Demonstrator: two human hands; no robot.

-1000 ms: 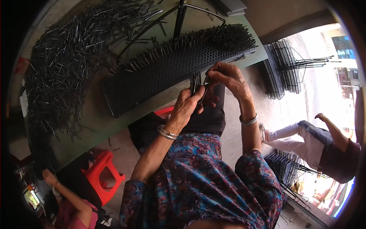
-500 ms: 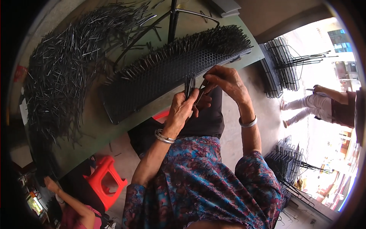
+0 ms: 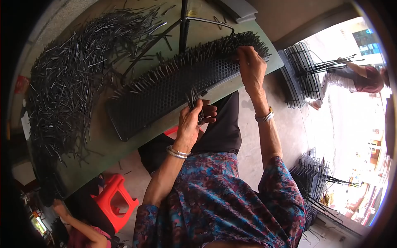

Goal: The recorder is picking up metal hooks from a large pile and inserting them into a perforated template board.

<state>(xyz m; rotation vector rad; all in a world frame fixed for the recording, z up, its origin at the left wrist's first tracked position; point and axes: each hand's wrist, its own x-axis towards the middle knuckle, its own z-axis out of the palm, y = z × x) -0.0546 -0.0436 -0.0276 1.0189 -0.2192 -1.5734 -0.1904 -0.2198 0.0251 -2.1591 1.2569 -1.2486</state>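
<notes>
A long black perforated board (image 3: 169, 87) lies at a slant on the table, with many thin black rods (image 3: 215, 48) standing in the holes along its far side. My left hand (image 3: 189, 124), just off the board's near edge, is closed around a small bunch of thin black rods (image 3: 192, 99) that point up and away from me. At the board's right end, my right hand (image 3: 253, 70) is pinched together at the rows of standing rods. What its fingertips hold, if anything, is hidden.
A large heap of loose black rods (image 3: 70, 82) covers the left of the green table (image 3: 99, 165). A black metal stand (image 3: 184, 29) rises behind the board. A red stool (image 3: 115, 202) and another person's arm (image 3: 78, 223) are lower left; wire racks (image 3: 304, 74) stand right.
My right hand has left my left hand and moved up and away to the board's right end. The left hand has lowered slightly, keeping its rods. A person at right has moved.
</notes>
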